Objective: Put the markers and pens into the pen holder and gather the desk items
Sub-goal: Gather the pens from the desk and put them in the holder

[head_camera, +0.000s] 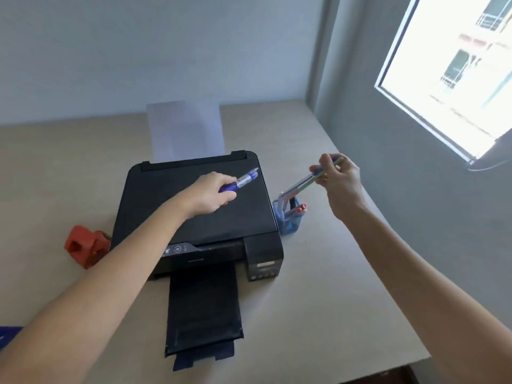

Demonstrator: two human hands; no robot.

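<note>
My left hand (210, 194) grips a blue and white marker (243, 180) over the black printer lid, its tip pointing to the right. My right hand (339, 180) holds a bunch of pens (304, 181) at their upper ends. The pens slant down to the left, and their lower ends reach the mouth of the blue pen holder (289, 220). The holder stands on the desk just right of the printer. Two red-tipped pens (302, 207) stick up inside it.
A black printer (194, 217) fills the middle of the beige desk (318, 300), with its output tray pulled out toward me and paper upright at the back. A red object (86, 245) sits left of the printer. Walls stand behind and to the right.
</note>
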